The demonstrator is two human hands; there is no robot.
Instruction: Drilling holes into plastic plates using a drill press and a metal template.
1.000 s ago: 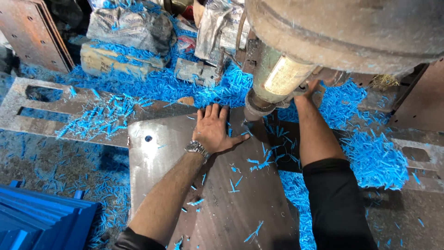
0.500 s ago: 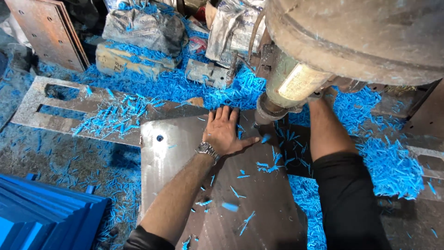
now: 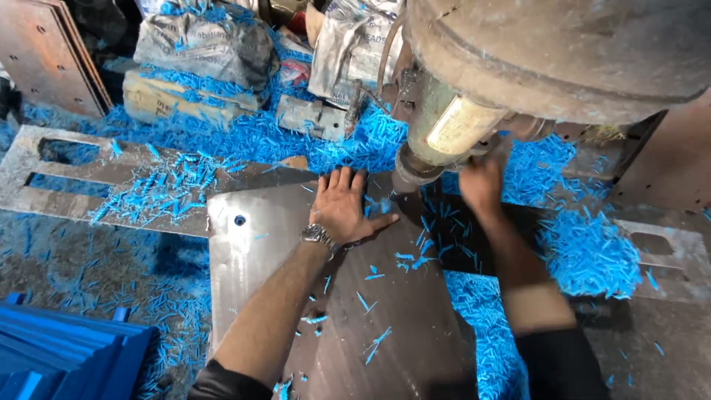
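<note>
Grey flat steel plate (image 3: pixel 296 244) under our left hand (image 3: pixel 342 205), palm open and pressed flat, our blurred right hand (image 3: pixel 481 184) just beside the machine's cylindrical spindle (image 3: pixel 437 141), grip unclear, blue plastic shavings (image 3: pixel 585 252) around.

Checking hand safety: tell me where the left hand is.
In the head view, the left hand lies flat on the grey metal plate, just left of the machine's round spindle.

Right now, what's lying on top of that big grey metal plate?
The left hand presses flat on the metal plate, with scattered blue shavings around it. The forearm and the machine head hide what lies beneath them.
</note>
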